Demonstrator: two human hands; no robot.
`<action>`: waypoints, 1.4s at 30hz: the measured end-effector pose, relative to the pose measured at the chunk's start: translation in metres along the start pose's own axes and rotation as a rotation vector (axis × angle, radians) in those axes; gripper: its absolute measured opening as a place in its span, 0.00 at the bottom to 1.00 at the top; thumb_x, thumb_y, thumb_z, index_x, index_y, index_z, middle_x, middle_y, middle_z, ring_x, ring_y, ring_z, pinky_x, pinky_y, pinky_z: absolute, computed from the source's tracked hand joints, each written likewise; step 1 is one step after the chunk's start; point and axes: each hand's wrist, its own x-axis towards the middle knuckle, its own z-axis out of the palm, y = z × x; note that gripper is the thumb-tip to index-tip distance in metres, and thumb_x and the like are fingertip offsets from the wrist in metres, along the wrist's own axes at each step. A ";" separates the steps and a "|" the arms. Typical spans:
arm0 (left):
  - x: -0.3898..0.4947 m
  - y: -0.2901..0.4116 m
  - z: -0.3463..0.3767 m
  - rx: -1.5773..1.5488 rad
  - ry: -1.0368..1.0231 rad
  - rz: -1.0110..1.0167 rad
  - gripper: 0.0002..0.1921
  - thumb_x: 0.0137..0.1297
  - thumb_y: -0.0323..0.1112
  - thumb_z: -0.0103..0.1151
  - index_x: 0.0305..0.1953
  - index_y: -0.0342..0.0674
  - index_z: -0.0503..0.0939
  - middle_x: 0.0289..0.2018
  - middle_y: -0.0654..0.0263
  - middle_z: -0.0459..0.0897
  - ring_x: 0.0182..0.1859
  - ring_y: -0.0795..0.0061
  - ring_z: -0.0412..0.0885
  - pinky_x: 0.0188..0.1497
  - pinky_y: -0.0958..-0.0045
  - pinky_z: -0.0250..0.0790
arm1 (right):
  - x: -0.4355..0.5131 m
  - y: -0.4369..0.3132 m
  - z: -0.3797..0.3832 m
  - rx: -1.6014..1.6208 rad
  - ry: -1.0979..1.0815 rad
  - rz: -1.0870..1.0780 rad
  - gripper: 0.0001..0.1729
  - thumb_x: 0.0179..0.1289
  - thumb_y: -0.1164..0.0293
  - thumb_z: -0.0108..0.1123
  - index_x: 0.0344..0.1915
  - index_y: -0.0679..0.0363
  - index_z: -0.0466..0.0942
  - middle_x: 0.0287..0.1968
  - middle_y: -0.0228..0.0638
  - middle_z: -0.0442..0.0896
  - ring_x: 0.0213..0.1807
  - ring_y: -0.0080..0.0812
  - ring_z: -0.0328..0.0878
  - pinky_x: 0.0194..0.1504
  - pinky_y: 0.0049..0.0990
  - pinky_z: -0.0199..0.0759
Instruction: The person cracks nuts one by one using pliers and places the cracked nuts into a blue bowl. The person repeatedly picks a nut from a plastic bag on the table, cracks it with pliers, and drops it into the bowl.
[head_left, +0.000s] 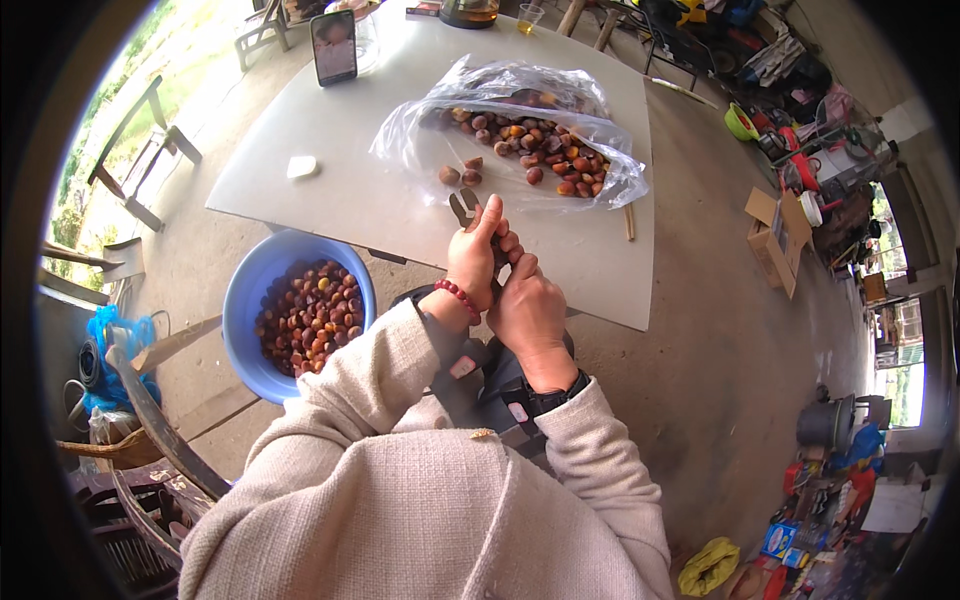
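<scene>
Over the table's near edge, my left hand grips a dark metal two-jawed hand tool, perhaps pliers or shears. Its jaws point away from me and stand apart with nothing between them. My right hand is closed against the tool's lower end; its fingers hide most of the handles. Beyond the hands, a clear plastic bag lies on its side, its mouth towards me, with many brown chestnuts inside. Three loose chestnuts sit together at its left. At lower left, a blue plastic basin holds more chestnuts.
The pale table bears a propped phone, a small white case, wooden sticks and a plastic cup. A wooden chair stands left, a cardboard box right. Clutter lines the right wall.
</scene>
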 end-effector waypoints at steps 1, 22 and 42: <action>0.000 0.001 0.000 0.004 0.031 -0.014 0.20 0.65 0.51 0.64 0.29 0.44 0.68 0.22 0.70 0.68 0.26 0.74 0.68 0.32 0.73 0.66 | 0.001 0.000 -0.001 0.003 0.039 -0.018 0.17 0.51 0.75 0.60 0.40 0.65 0.67 0.34 0.45 0.80 0.33 0.44 0.81 0.33 0.40 0.70; -0.013 0.028 -0.043 0.022 -0.547 -0.488 0.16 0.73 0.38 0.51 0.56 0.38 0.75 0.53 0.60 0.81 0.54 0.69 0.80 0.60 0.62 0.70 | -0.004 0.016 -0.041 0.290 -0.014 -0.138 0.50 0.51 0.78 0.59 0.73 0.65 0.45 0.61 0.56 0.64 0.63 0.59 0.61 0.64 0.54 0.55; -0.012 0.018 -0.046 0.106 -0.373 -0.522 0.17 0.72 0.31 0.52 0.60 0.38 0.68 0.54 0.58 0.78 0.55 0.64 0.79 0.62 0.59 0.70 | -0.012 0.021 -0.050 0.681 -0.396 0.014 0.56 0.47 0.82 0.54 0.74 0.66 0.34 0.69 0.63 0.53 0.73 0.64 0.48 0.72 0.46 0.46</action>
